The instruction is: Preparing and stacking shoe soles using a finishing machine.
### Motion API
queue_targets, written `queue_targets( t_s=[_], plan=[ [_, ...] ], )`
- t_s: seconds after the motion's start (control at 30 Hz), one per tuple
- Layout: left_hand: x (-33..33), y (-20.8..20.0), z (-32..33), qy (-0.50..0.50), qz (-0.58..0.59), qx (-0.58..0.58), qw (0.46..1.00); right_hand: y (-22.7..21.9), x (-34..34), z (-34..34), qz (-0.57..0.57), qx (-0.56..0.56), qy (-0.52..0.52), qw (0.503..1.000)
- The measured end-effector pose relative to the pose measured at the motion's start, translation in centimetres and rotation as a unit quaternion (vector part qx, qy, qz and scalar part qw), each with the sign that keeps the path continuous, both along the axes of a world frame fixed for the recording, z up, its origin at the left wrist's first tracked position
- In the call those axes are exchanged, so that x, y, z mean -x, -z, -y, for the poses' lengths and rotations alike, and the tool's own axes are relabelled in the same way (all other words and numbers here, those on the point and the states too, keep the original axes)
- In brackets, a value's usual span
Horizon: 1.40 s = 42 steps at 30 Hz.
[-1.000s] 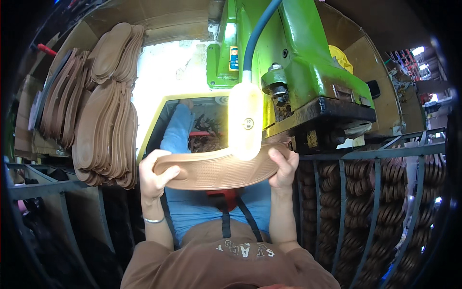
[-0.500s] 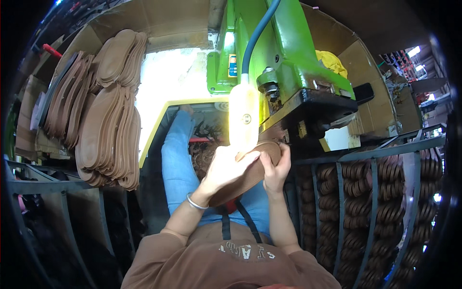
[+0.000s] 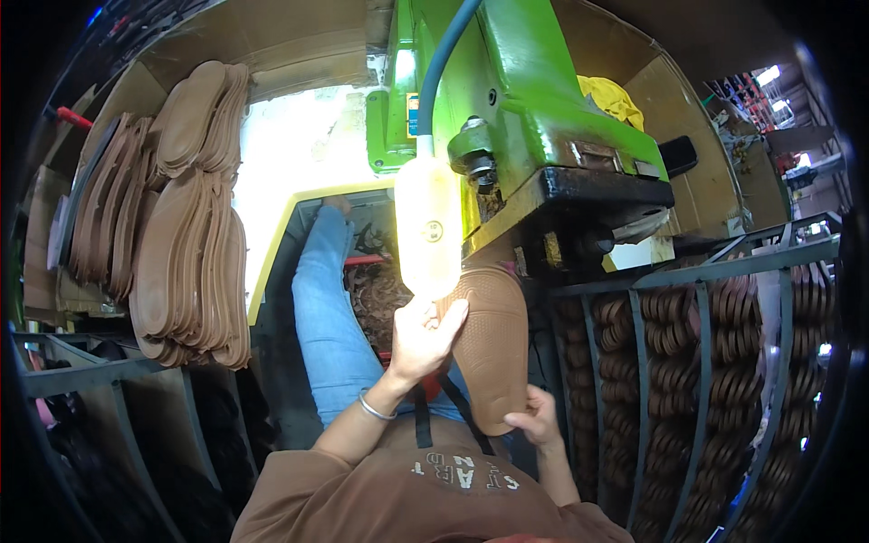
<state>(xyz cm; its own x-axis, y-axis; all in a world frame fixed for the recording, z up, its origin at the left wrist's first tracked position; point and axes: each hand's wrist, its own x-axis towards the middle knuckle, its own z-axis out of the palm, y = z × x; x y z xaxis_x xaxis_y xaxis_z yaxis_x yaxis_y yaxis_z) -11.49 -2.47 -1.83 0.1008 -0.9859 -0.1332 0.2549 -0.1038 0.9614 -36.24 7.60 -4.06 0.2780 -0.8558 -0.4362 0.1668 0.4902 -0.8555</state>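
Observation:
A brown shoe sole (image 3: 493, 348) with a textured face stands upright between my hands, in front of the green machine (image 3: 534, 100). My left hand (image 3: 424, 339) grips its left edge near the upper, wider end, thumb on the face and fingers curled behind. At the lower end, my right hand (image 3: 538, 420) pinches the right edge, with its thumb on the face. The sole's upper end lies just under the machine's black head (image 3: 597, 213); whether they touch I cannot tell. A bright yellow lamp (image 3: 429, 231) hangs close above my left hand.
Several stacked brown soles (image 3: 186, 271) lie on the white table (image 3: 299, 136) at left. On the right, a metal rack (image 3: 701, 344) holds rows of brown soles. Brown scraps (image 3: 367, 308) fill the space below the table cutout. A yellow cloth (image 3: 611, 100) sits behind the machine.
The sole has turned from slanted to nearly upright, its patterned face now showing. My right hand has moved down from its upper end to its lower end. The view has shifted slightly.

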Motion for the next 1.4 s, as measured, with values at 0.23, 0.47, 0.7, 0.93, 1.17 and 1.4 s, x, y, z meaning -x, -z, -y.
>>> queue_targets(
  t_s=[0.23,0.47,0.7,0.93,1.17,1.4],
  plan=[
    [1.0,-1.5,0.6,-0.012,-0.082,0.048,0.995,0.6,1.6,2.3,-0.046,0.027,0.068,0.996],
    [-0.2,-0.3,3.3,-0.015,0.167,0.117,0.979,4.9,-6.5,-1.1,0.067,-0.021,-0.086,0.994],
    [-0.6,-0.9,1.6,-0.127,0.142,0.143,0.971,2.8,-4.4,-1.3,0.053,-0.042,-0.050,0.996],
    [0.0,-0.9,4.0,-0.058,0.222,0.220,0.948,4.1,-6.9,-1.9,0.074,-0.052,-0.060,0.994],
    [0.3,0.7,1.6,-0.009,0.073,0.078,0.994,-0.3,-1.9,-1.7,0.051,-0.015,0.082,0.995],
    [0.0,0.4,1.4,-0.053,0.026,0.114,0.992,-3.3,2.9,4.0,-0.021,0.100,0.142,0.984]
  ],
)
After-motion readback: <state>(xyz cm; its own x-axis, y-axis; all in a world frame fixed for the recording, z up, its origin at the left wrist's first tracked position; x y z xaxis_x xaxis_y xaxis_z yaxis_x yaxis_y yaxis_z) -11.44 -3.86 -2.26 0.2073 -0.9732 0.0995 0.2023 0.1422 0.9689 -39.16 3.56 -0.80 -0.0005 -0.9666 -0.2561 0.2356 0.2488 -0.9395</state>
